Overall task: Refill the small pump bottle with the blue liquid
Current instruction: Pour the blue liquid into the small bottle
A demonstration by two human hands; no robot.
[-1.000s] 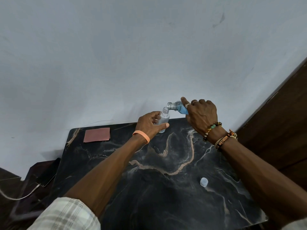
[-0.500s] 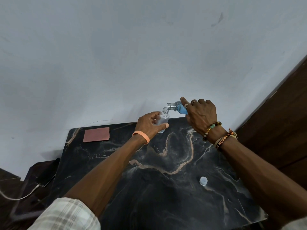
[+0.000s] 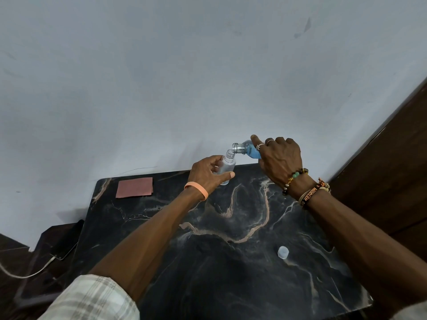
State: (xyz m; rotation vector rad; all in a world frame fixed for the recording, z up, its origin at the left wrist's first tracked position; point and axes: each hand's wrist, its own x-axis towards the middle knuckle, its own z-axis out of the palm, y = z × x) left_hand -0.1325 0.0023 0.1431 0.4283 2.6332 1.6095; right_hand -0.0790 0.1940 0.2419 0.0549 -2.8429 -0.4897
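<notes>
Grasping the small pump bottle [image 3: 227,168] in the left hand [image 3: 205,175], holding it open-necked and slightly tilted at the twelve o'clock edge of the marble table [image 3: 231,262]. Clutching the tipped bottle of blue liquid [image 3: 248,151] in the right hand [image 3: 279,160], pointing its mouth just at one o'clock of the small neck. Leaving a loose white cap [image 3: 283,252] at four o'clock.

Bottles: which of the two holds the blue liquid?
The clear plastic bottle in the right hand, tipped sideways, blue inside. The small frosted plastic bottle in the left hand stands near upright, colourless.
</notes>
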